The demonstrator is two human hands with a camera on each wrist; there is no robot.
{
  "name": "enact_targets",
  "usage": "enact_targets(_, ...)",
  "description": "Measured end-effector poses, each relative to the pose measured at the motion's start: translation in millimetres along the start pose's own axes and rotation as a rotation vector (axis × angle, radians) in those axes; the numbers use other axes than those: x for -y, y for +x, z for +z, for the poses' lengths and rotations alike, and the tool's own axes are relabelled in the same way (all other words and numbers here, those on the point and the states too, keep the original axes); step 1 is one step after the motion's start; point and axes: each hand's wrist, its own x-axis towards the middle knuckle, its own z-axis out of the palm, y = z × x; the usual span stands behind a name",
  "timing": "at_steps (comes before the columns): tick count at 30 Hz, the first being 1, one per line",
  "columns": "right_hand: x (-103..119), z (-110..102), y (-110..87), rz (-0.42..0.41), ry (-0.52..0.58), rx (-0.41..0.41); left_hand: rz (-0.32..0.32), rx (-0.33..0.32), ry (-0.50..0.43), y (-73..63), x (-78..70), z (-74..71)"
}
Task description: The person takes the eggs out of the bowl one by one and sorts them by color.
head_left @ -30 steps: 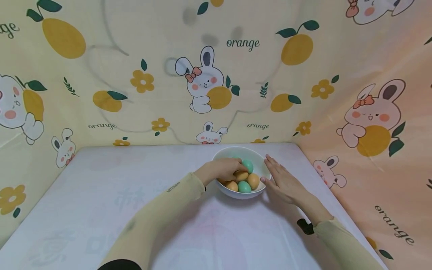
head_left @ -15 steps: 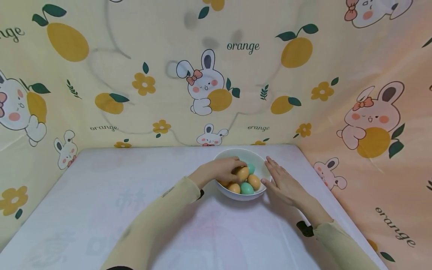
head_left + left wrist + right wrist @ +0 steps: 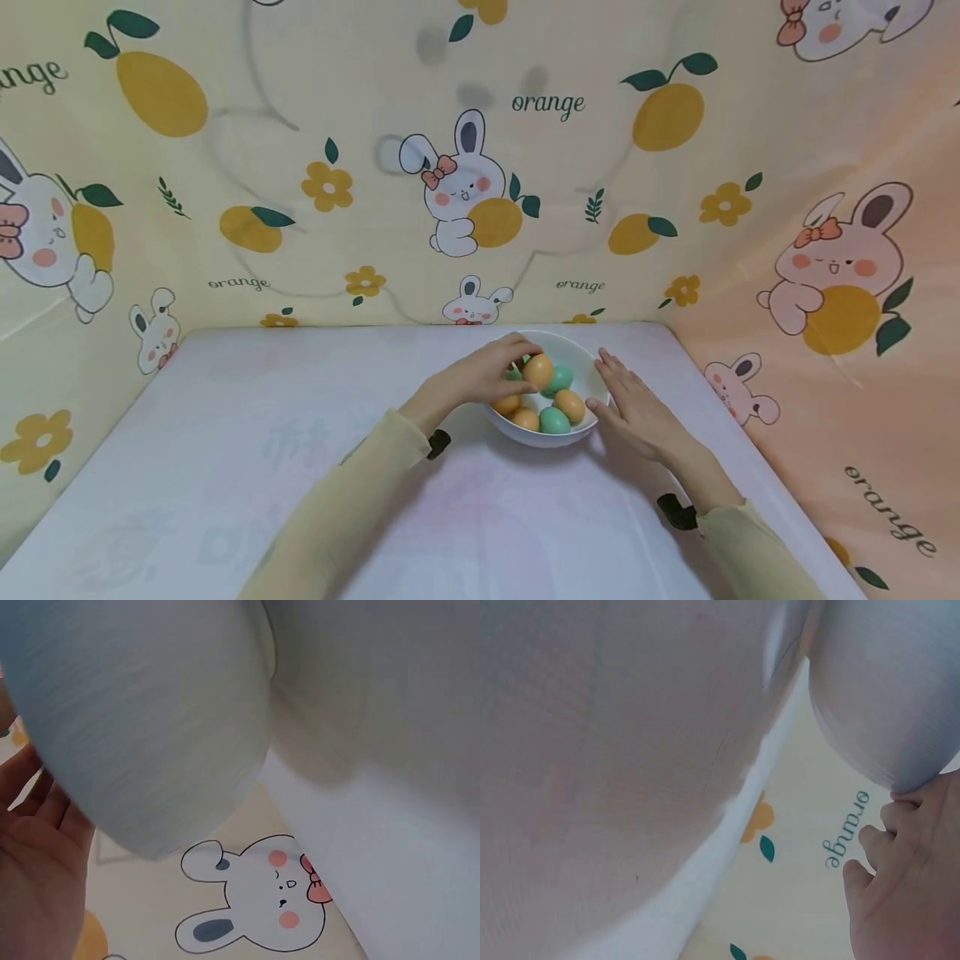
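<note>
Toward the back of the table stands a white bowl [image 3: 542,439] with several orange and green eggs in it. My left hand [image 3: 480,373] pinches an orange egg [image 3: 538,372] between thumb and fingers, over the bowl's left part. Below and around it lie a green egg [image 3: 555,421], another orange egg [image 3: 569,406] and others partly covered by the hand. Fingers straight, my right hand [image 3: 639,415] rests against the bowl's right side. The bowl's outer wall [image 3: 150,735] fills much of the left wrist view and hides the held egg there. In the right wrist view, fingertips touch the bowl [image 3: 892,697].
A white cloth covers the table [image 3: 300,467]. Behind it and along the right side hangs a patterned cloth [image 3: 420,292] with rabbits and oranges, close to the bowl's far side. A black strap [image 3: 678,512] is on the right wrist.
My left hand has drawn an orange egg up from among the others and shifted slightly left, uncovering more eggs. The right hand stays at the bowl's side. The head view has shifted a little.
</note>
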Motion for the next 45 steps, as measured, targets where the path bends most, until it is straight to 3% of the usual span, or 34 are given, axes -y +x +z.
enact_targets(7, -1.7, 2.9, -1.0, -0.013, 0.025, -0.022, -0.007, -0.112, -0.043, -18.0, -1.3, -4.3)
enact_targets(13, -2.1, 3.4, -0.9, -0.035, 0.041, -0.049, 0.047, -0.242, -0.056, -37.9, 3.0, -9.6)
enact_targets(19, -1.5, 3.7, -1.5, -0.028, 0.050, -0.051, 0.069, -0.340, -0.037, -59.5, 11.7, -15.7)
enact_targets(27, 0.8, 2.3, -2.1, -0.016, 0.056, -0.042, 0.042, -0.434, -0.019, -90.7, 32.9, -24.8)
enact_targets(32, 0.6, 2.6, -2.1, -0.015, 0.059, -0.036, -0.002, -0.448, -0.011, -112.1, 51.0, -31.5)
enact_targets(45, 2.1, 1.7, -2.0, -0.016, 0.061, -0.037, -0.180, -0.406, 0.079, -173.9, 91.6, -62.1)
